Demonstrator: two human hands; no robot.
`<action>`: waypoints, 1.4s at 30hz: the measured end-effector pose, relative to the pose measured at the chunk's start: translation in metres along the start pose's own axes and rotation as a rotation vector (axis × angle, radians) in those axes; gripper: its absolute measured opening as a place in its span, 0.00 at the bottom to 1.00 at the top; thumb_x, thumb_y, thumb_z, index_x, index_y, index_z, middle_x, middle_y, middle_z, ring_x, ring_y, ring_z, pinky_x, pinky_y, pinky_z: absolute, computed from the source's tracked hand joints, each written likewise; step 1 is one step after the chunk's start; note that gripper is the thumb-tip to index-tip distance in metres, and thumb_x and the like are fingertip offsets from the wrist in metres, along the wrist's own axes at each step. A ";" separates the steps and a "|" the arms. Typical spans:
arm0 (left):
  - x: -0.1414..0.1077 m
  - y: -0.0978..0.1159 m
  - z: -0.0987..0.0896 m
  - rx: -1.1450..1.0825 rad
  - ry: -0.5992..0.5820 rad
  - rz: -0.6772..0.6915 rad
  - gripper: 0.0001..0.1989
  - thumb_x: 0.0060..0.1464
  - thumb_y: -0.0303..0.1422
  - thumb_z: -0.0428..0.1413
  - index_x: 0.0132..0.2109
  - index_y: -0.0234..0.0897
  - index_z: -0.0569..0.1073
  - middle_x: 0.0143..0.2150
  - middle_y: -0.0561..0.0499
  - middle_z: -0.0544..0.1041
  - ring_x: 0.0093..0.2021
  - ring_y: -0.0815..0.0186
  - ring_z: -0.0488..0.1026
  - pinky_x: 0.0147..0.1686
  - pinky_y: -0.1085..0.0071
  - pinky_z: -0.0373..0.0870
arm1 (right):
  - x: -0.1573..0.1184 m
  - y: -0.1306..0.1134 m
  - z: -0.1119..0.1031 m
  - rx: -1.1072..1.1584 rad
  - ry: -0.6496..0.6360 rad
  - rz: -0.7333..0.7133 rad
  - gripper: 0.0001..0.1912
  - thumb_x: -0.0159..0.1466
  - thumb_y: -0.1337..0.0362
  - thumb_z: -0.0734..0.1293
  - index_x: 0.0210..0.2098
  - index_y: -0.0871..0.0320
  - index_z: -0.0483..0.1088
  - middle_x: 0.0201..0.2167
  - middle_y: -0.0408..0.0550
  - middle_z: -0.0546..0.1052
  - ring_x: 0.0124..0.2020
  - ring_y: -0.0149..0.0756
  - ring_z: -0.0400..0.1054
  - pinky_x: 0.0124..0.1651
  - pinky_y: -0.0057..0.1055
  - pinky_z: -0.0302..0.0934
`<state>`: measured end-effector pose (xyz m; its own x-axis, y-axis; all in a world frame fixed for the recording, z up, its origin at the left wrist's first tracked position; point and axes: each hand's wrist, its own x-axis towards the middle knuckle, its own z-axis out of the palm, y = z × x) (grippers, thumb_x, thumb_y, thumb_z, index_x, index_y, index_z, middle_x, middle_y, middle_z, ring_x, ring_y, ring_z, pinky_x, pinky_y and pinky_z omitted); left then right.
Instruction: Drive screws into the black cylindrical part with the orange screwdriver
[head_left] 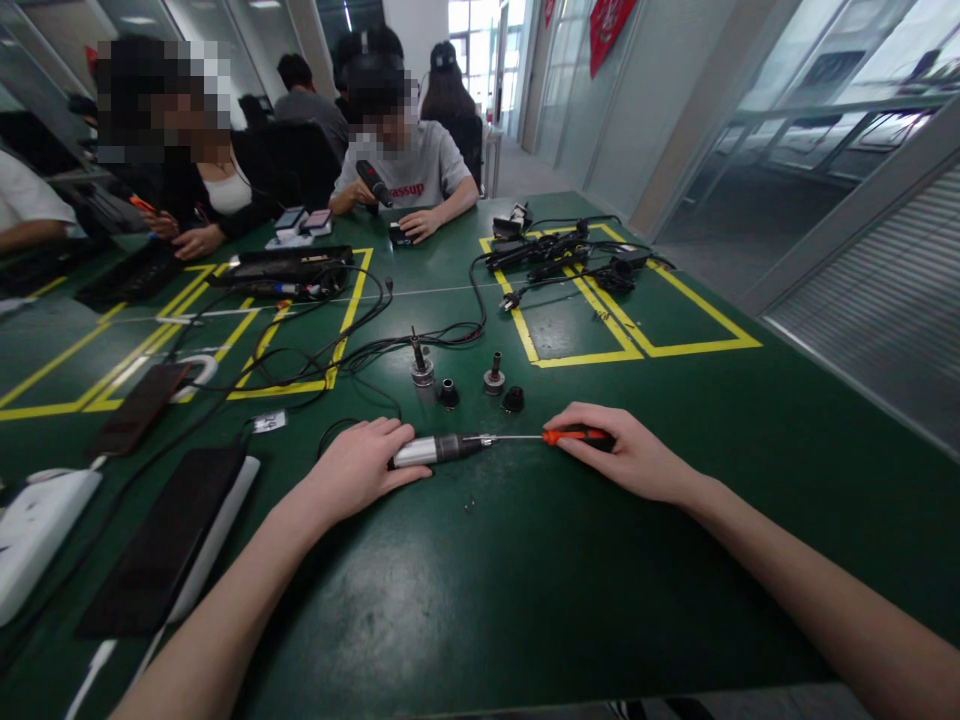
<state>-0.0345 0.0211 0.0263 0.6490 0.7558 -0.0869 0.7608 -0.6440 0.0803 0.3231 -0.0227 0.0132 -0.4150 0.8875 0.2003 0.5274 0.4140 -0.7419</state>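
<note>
A: Quick q: what's in the L hand?
B: L hand has its fingers clamped round the rear of a silver-and-black handpiece, which lies crosswise at mid-view, on or just over the green table.
A: And the R hand?
B: R hand: thumb & fingertips pinched on the orange-and-black handle of a screwdriver. Its thin shaft points L, tip at the handpiece's front end; can't tell exactly how they meet.
A: What's nearby?
B: Just beyond, L to R: a tall metal fitting, a black cap, a shorter metal fitting, a second black cap, all upright. Nearer the wearer, tiny bits, too small to ID.
A: Anyone else?
B: Yes, a co-worker opp. w/ a dark tool in one hand.
</note>
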 end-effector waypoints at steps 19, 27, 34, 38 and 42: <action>0.000 -0.006 0.000 -0.298 0.092 -0.160 0.28 0.49 0.52 0.68 0.38 0.44 0.59 0.27 0.59 0.68 0.25 0.63 0.69 0.26 0.72 0.55 | 0.000 -0.001 -0.001 0.018 -0.019 0.036 0.13 0.70 0.56 0.65 0.48 0.53 0.78 0.44 0.52 0.82 0.44 0.45 0.77 0.48 0.42 0.73; 0.000 -0.009 0.002 -0.282 0.150 -0.052 0.21 0.55 0.48 0.63 0.34 0.42 0.60 0.29 0.57 0.69 0.27 0.66 0.68 0.28 0.73 0.56 | -0.002 0.002 0.000 0.017 0.048 0.055 0.14 0.68 0.54 0.69 0.48 0.53 0.79 0.45 0.51 0.83 0.44 0.46 0.79 0.51 0.44 0.75; -0.001 -0.014 0.007 -0.257 0.204 0.034 0.19 0.58 0.50 0.61 0.35 0.40 0.67 0.33 0.55 0.72 0.30 0.67 0.69 0.31 0.72 0.60 | -0.002 -0.001 -0.002 0.017 0.032 0.068 0.14 0.69 0.54 0.66 0.46 0.53 0.79 0.42 0.51 0.83 0.40 0.44 0.78 0.47 0.42 0.74; 0.000 -0.016 0.008 -0.207 0.230 0.064 0.21 0.59 0.53 0.61 0.36 0.40 0.70 0.35 0.52 0.75 0.35 0.64 0.71 0.34 0.71 0.63 | -0.001 -0.003 -0.002 0.009 0.013 0.070 0.14 0.70 0.53 0.65 0.45 0.53 0.79 0.41 0.51 0.83 0.40 0.44 0.78 0.47 0.42 0.73; 0.001 -0.018 0.008 -0.191 0.250 0.096 0.24 0.59 0.57 0.60 0.36 0.39 0.72 0.36 0.50 0.76 0.39 0.61 0.73 0.36 0.69 0.66 | -0.001 -0.002 -0.001 0.020 0.002 0.056 0.13 0.69 0.55 0.66 0.46 0.53 0.79 0.42 0.51 0.83 0.40 0.43 0.77 0.47 0.41 0.72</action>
<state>-0.0470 0.0324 0.0165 0.6782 0.7138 0.1747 0.6665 -0.6977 0.2628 0.3235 -0.0242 0.0154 -0.3837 0.9097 0.1590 0.5347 0.3592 -0.7649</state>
